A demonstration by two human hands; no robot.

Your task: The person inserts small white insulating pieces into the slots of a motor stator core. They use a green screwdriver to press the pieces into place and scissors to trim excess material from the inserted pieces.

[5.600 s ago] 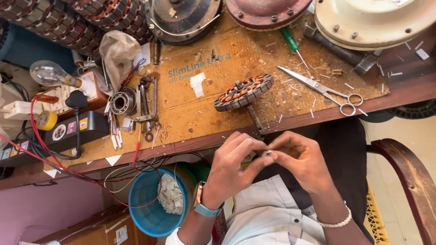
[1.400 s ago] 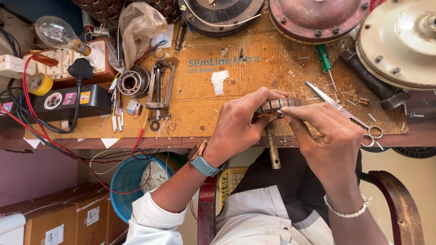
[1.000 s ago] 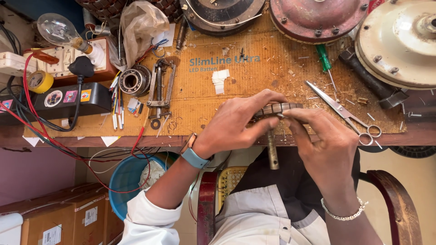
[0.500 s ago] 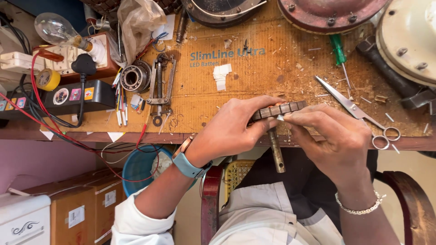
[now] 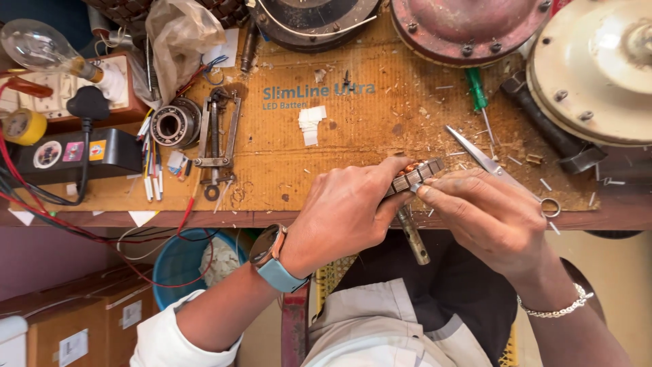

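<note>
My left hand (image 5: 350, 211) grips a small round motor stator (image 5: 415, 175) with copper windings and a metal shaft (image 5: 413, 236) that hangs down below the bench edge. The stator sits tilted at the front edge of the cardboard-covered workbench (image 5: 353, 149). My right hand (image 5: 485, 217) presses its fingertips against the stator's rim from the right. What those fingertips pinch is too small to tell. A watch with a blue strap is on my left wrist, a metal bracelet on my right.
Scissors (image 5: 485, 160) lie just behind my right hand, a green screwdriver (image 5: 477, 92) beyond. A puller tool (image 5: 217, 139) and a bearing (image 5: 173, 126) lie left. Fan motor housings (image 5: 598, 68) line the back. A blue bucket (image 5: 193, 261) stands under the bench.
Earlier the hands worked close to my lap and the stator lay on the bench. Now my left hand holds the stator at the bench edge, and my right hand has stayed on its rim.
</note>
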